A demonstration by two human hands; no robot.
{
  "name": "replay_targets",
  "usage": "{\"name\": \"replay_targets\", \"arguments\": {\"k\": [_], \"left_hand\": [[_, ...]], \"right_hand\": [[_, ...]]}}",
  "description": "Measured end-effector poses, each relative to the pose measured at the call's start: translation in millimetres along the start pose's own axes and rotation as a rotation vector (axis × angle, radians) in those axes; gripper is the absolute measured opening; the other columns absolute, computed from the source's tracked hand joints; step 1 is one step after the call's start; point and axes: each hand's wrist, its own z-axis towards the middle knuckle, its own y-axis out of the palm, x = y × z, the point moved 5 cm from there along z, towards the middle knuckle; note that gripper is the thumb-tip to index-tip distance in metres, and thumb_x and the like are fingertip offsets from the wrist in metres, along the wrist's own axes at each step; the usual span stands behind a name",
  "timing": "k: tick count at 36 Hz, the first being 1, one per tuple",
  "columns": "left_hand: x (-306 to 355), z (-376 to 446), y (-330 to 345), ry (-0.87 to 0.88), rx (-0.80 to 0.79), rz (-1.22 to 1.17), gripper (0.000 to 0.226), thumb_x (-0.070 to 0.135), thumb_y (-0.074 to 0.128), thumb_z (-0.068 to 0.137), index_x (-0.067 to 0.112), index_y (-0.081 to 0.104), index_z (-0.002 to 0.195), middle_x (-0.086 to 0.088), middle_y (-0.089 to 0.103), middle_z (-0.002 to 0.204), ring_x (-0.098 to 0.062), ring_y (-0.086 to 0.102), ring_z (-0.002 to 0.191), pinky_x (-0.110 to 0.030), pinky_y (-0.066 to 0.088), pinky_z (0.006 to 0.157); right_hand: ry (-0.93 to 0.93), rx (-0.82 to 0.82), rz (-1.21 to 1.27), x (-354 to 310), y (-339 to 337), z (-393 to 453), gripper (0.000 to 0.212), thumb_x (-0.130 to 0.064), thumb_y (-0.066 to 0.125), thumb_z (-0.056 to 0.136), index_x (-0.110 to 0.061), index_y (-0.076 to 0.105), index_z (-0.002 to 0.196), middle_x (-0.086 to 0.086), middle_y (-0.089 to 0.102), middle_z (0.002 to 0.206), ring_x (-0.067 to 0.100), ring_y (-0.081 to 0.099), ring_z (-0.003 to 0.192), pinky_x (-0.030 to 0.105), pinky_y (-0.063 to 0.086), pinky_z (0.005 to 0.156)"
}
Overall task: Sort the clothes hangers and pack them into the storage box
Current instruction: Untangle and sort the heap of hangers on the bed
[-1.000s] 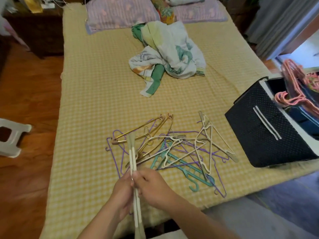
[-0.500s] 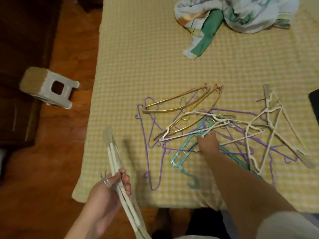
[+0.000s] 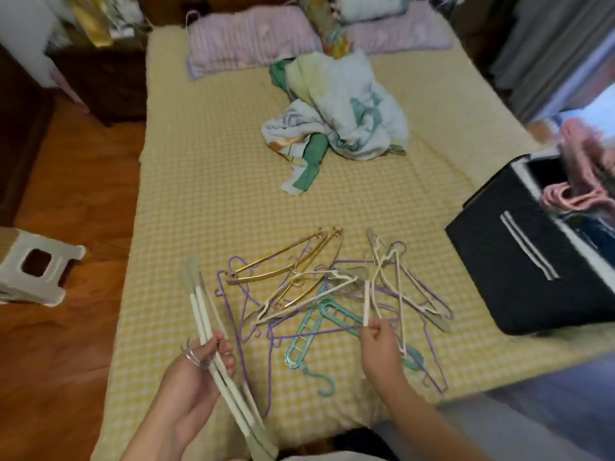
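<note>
A tangled pile of hangers (image 3: 319, 294) lies on the yellow checked bed: gold, cream, purple wire and teal ones (image 3: 309, 331). My left hand (image 3: 196, 371) grips a bundle of cream hangers (image 3: 213, 347) at the bed's near left edge. My right hand (image 3: 379, 347) pinches the arm of another cream hanger (image 3: 369, 304) at the pile's right side, lifting its end. The black storage box (image 3: 525, 271) stands at the right edge of the bed, open, with pink hangers (image 3: 565, 197) inside.
A crumpled light-patterned cloth (image 3: 336, 118) lies mid-bed, with purple pillows (image 3: 253, 41) at the head. A white plastic stool (image 3: 33, 267) stands on the wooden floor to the left. Dark furniture (image 3: 100, 78) lines the far left.
My right hand left the middle of the pile and now pinches a cream hanger further right. My left hand keeps its bundle. The view tilted up, bringing the box back into sight.
</note>
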Motion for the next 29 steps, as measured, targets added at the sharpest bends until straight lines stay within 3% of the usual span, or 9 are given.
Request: {"name": "replay_targets", "arguments": {"k": [3, 9, 14, 21, 24, 27, 29], "left_hand": [[12.1, 8.3, 17.0, -0.003, -0.065, 0.007, 0.009, 0.009, 0.048, 0.101, 0.009, 0.056, 0.103, -0.004, 0.055, 0.075, -0.016, 0.052, 0.055, -0.025, 0.050, 0.048], [32.0, 14.4, 53.2, -0.036, -0.209, 0.010, 0.008, 0.010, 0.050, 0.100, 0.010, 0.058, 0.100, -0.004, 0.053, 0.076, -0.015, 0.053, 0.054, -0.025, 0.049, 0.047], [38.2, 6.5, 67.1, -0.071, -0.302, 0.036, 0.004, 0.012, 0.052, 0.099, 0.010, 0.055, 0.100, -0.003, 0.052, 0.074, -0.016, 0.051, 0.055, -0.025, 0.048, 0.046], [43.9, -4.2, 51.4, -0.076, -0.293, 0.027, 0.011, 0.009, 0.046, 0.100, 0.012, 0.056, 0.098, -0.003, 0.055, 0.069, -0.015, 0.052, 0.051, -0.026, 0.047, 0.043], [48.9, -6.4, 40.4, -0.083, -0.279, 0.008, 0.015, 0.009, 0.044, 0.101, 0.011, 0.059, 0.099, -0.003, 0.056, 0.069, -0.015, 0.053, 0.051, -0.025, 0.048, 0.044], [56.8, -11.1, 34.8, -0.062, -0.273, 0.007, 0.015, 0.009, 0.043, 0.102, 0.009, 0.058, 0.098, -0.004, 0.057, 0.069, -0.016, 0.054, 0.052, -0.025, 0.048, 0.043], [64.5, -15.3, 34.3, -0.043, -0.275, 0.006, 0.015, 0.009, 0.043, 0.102, 0.008, 0.057, 0.096, -0.004, 0.057, 0.067, -0.016, 0.054, 0.050, -0.025, 0.048, 0.043]], "right_hand": [[-0.010, -0.001, -0.032, 2.1, -21.1, -12.3, 0.022, -0.034, 0.063, 0.096, -0.015, 0.054, 0.095, 0.008, 0.062, 0.078, 0.021, 0.059, 0.071, 0.030, 0.043, 0.061], [0.036, 0.196, -0.100, 13.3, -79.8, -20.0, 0.018, -0.018, 0.060, 0.093, -0.017, 0.055, 0.076, 0.004, 0.062, 0.069, 0.028, 0.060, 0.070, 0.042, 0.050, 0.069], [-0.040, 0.329, -0.109, 20.9, -103.5, -43.2, 0.017, -0.016, 0.058, 0.093, -0.019, 0.062, 0.077, -0.003, 0.068, 0.068, 0.019, 0.064, 0.069, 0.039, 0.052, 0.070], [0.059, 0.434, -0.093, 42.0, -96.2, -57.0, 0.026, -0.017, 0.050, 0.097, -0.026, 0.055, 0.073, -0.001, 0.066, 0.068, 0.029, 0.064, 0.066, 0.041, 0.054, 0.067], [0.192, 0.426, 0.034, 58.2, -92.0, -53.1, 0.025, -0.011, 0.052, 0.095, -0.014, 0.063, 0.072, 0.010, 0.068, 0.068, 0.032, 0.066, 0.062, 0.043, 0.058, 0.065], [0.310, 0.345, -0.070, 63.6, -86.8, -45.9, 0.026, -0.021, 0.055, 0.086, -0.005, 0.074, 0.093, 0.014, 0.073, 0.081, 0.036, 0.071, 0.084, 0.043, 0.058, 0.082], [0.352, 0.212, -0.126, 56.3, -80.3, -35.1, 0.036, -0.023, 0.048, 0.098, -0.006, 0.070, 0.120, 0.010, 0.073, 0.113, 0.028, 0.066, 0.113, 0.031, 0.052, 0.095]]}}
